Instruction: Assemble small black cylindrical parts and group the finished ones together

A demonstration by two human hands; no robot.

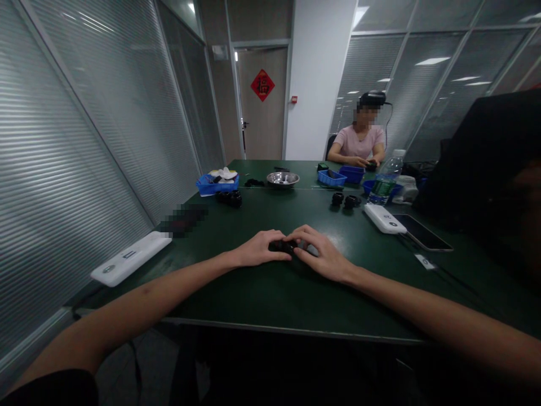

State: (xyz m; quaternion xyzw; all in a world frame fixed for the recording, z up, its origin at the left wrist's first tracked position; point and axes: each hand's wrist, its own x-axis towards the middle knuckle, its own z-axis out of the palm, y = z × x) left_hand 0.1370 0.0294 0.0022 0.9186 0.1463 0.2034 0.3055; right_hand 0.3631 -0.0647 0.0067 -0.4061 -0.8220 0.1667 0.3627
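1. Table (236, 304): smooth, low sheen, glare patch.
2. Bowl (282, 185): shiny metal.
3. Bottle (382, 189): clear plastic, glossy.
4. Left power bank (131, 259), right power bank (384, 219): smooth plastic, satin.
5. Phone (422, 232): smooth glassy screen.
6. Left basket (211, 188): plastic.
7. Small black part (279, 246): slight gloss, material unclear.
8. Door (264, 129): wood-look, matt.
9. Red sign (262, 85): paper-like.
10. Pink shirt (359, 143): matt cloth.
11. Left partition (114, 113): reflective glass, ribbed blinds.

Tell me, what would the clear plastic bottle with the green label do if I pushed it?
The bottle might tip if pushed near its top, since it looks tall and narrow. Its rounded sides would probably let it roll once lying down. It may squash a bit in your grip, because its clear plastic looks thin.
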